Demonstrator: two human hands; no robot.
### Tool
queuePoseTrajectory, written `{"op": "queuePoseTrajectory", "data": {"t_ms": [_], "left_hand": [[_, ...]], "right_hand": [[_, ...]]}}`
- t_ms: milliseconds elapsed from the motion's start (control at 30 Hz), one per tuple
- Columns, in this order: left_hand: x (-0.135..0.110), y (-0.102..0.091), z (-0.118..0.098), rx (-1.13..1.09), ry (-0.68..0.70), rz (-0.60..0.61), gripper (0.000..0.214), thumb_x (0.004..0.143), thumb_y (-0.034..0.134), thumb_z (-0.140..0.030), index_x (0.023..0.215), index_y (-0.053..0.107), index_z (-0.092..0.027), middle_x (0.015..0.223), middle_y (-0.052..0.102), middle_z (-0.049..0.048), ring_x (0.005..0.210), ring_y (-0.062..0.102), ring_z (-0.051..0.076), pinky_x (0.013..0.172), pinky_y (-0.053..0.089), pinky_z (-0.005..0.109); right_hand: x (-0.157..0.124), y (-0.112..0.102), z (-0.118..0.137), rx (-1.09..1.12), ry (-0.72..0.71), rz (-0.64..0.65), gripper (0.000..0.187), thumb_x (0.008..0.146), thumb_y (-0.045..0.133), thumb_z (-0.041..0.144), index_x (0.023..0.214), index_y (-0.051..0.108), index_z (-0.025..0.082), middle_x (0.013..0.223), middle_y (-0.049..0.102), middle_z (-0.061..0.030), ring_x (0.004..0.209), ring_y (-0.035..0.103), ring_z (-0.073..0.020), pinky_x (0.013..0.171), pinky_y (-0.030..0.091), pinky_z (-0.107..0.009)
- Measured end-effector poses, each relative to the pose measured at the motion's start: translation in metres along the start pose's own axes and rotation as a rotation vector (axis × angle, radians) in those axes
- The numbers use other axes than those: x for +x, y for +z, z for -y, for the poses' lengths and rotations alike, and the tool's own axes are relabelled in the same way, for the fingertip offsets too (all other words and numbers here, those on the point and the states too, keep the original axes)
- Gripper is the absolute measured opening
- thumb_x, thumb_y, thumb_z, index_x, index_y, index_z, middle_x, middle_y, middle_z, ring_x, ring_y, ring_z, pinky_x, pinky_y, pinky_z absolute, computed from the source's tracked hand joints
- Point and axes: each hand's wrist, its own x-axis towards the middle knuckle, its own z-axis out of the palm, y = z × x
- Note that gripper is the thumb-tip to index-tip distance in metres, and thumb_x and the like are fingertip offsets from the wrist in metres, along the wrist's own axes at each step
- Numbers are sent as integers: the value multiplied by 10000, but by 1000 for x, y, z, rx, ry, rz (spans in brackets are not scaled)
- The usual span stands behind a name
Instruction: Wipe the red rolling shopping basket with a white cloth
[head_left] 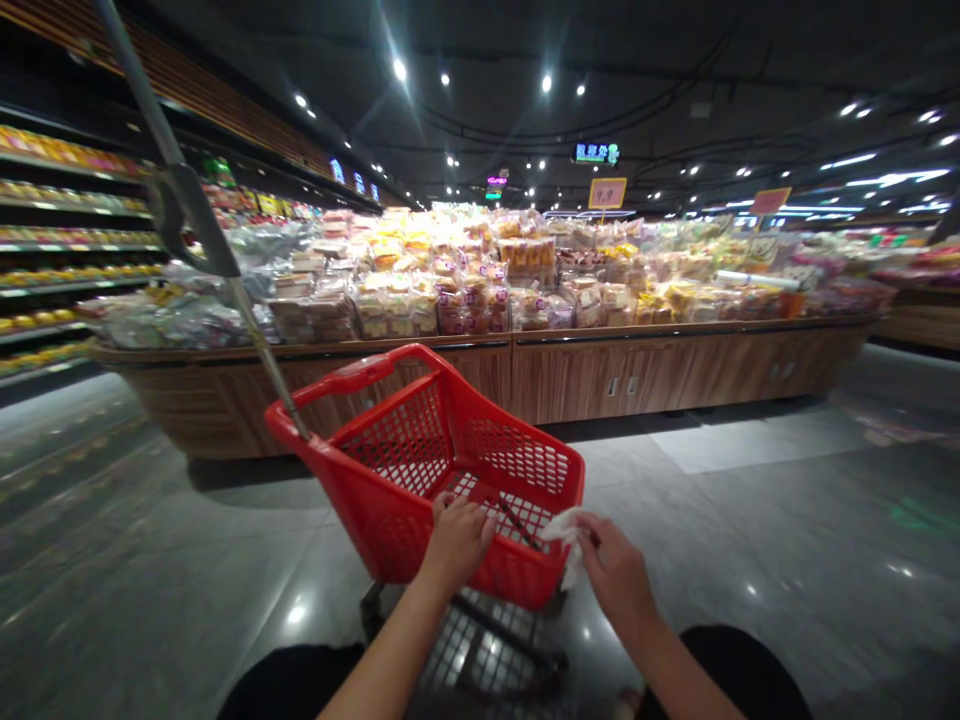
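A red plastic shopping basket cart point(390, 470) stands on the grey tiled floor in front of me, tilted a little. My left hand point(457, 540) rests on its near rim with the fingers curled over the edge. My right hand point(615, 570) is closed on a crumpled white tissue point(566, 530) at the near right corner of the basket. A thin dark strap or handle point(517, 522) lies inside the basket between my hands. A grey metal pole point(195, 220) rises from the basket's far left corner.
A long wooden display island point(562, 375) piled with bagged bread and pastries point(465, 280) runs across the aisle ahead. Stocked shelves point(60, 240) line the left wall. Price signs point(607, 192) hang above. Shiny floor point(750, 520) extends left and right.
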Motion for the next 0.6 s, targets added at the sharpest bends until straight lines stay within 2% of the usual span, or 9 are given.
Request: {"op": "queuePoseTrajectory", "data": {"t_ms": [33,100,167,233,333,433,500,600], "left_hand": [[1,0,2,-6,4,-1,314,888,404,-250,638,587,-200,672,647,-3,774,561,166,896,283,424],[3,1,6,-15,10,-4,313,886,412,-259,636,591,-198,680,650,-1,775,559,160,912,289,423],[5,0,10,-20,9,-9,306,880,426,-269,636,599,-202,677,648,-4,774,556,156,943,286,432],[6,-2,11,-9,-17,-26,288,872,437,-259,650,613,-209,685,645,-3,799,555,170,986,251,487],[5,-3,3,37,-101,-83,257,865,431,-225,706,632,-210,811,660,40,923,542,233,1007,122,637],[-1,3,-18,56,-151,-138,214,866,438,-223,803,643,-217,1027,643,81,1083,484,284,1009,43,687],[-5,12,-34,5,-142,-139,207,872,441,-242,847,647,-239,1092,630,70,1121,472,284,1019,74,683],[-10,27,-45,-85,-176,-100,279,895,392,-270,804,654,-237,1005,653,63,1099,496,287,984,217,663]], "right_hand": [[3,-2,-3,20,71,-14,287,842,478,213,1082,633,186,978,676,-85,873,635,-207,801,525,-357],[6,1,-7,101,111,60,291,822,522,248,1078,647,191,1005,667,-90,880,635,-208,780,535,-335],[3,10,-10,187,52,180,241,789,572,239,992,697,206,1012,656,-86,906,628,-211,782,536,-323],[-1,21,-13,238,-12,238,206,775,600,223,941,722,216,1028,641,-85,941,616,-217,808,527,-332],[-5,34,-20,270,-31,190,199,810,581,234,947,725,223,1061,636,-88,986,604,-224,858,509,-360],[-9,45,-19,276,5,129,207,850,539,244,948,720,223,1026,667,-82,975,620,-218,874,507,-365],[-13,54,-11,262,3,106,201,859,526,234,937,711,220,971,687,-72,932,636,-207,861,514,-351],[-14,63,0,225,-54,126,185,862,517,213,931,688,220,942,693,-56,898,640,-191,846,515,-331]]}}
